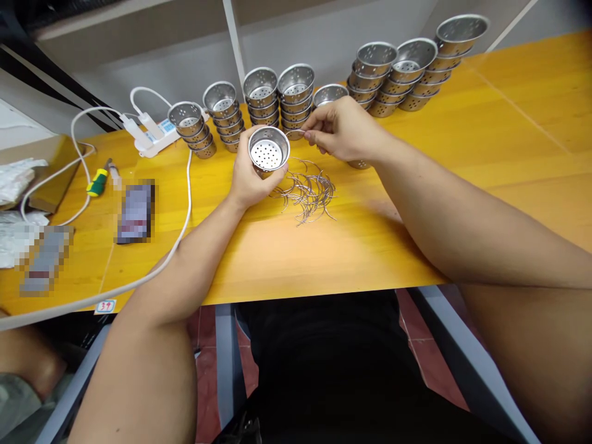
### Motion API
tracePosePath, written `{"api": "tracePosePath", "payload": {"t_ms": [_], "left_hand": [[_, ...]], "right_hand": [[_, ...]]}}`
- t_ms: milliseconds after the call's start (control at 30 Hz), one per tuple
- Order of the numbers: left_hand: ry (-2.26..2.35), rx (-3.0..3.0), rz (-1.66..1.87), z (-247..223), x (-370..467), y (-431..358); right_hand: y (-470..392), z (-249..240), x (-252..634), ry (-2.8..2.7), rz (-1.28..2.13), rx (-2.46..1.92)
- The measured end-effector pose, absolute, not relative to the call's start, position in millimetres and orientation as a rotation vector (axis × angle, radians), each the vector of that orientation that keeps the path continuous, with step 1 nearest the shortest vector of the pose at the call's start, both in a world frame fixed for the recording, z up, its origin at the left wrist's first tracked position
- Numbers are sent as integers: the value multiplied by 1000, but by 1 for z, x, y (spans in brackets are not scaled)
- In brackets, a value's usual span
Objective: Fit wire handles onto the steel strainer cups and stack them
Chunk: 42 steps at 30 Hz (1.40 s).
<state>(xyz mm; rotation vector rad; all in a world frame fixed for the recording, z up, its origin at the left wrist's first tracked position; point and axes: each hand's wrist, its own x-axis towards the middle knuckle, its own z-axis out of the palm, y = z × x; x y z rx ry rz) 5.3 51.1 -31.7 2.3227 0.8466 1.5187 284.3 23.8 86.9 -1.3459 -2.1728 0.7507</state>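
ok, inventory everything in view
Held cup: one, silver, left hand
Held wire: one, silver, right hand
Cup stacks: seven+, silver, table rear
Loose wires: uncountable, silver, table centre
Power strip: one, white, rear left
Cables: several, white, left
Tool: one, yellow-green, left
Pixelated items: two, greyish, left
Box: one, yellow, left
Plastic: uncountable, white, left
Tag: one, white, front edge
Table: one, yellow, centre
Bars: three+, blue-grey, below
Floor: one, red, below
Lap: one, black-clothed, below
Hands: two, bare, above table

Your left side: white power strip (pixel 165 140), two plugs in it; white cable (pixel 189 185) trailing across the yellow table (pixel 509 154). Green-and-yellow screwdriver (pixel 97 183) nearby. Two flat objects (pixel 135 213), pixelated. Farther left, box (pixel 62 176), crumpled plastic (pixel 21 237). Table edge: tag (pixel 105 306) reading "39".
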Motion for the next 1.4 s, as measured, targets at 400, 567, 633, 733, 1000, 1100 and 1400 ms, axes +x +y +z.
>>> {"api": "tracePosePath", "payload": {"t_ms": [400, 567, 633, 733, 1000, 1100, 1400], "left_hand": [[914, 2304, 1499, -32, 5, 51], [931, 2337, 1509, -34, 5, 52], [938, 2330, 1524, -32, 6, 51], [941, 2285, 1536, -29, 7, 50], [877, 2293, 1492, -34, 7, 54], [905, 2257, 1499, -32, 9, 51], [901, 2238, 1550, -29, 15, 49]], "right_hand": [[12, 93, 279, -2009, 916, -1235], [15, 92, 278, -1991, 908, -1191], [9, 97, 275, -1991, 886, -1190], [-2, 106, 270, -2010, 856, -1232], [-16, 101, 251, -2159, 535, -1321], [-22, 102, 246, -2191, 532, -1428], [-13, 80, 241, -2077, 361, -1192]]}}
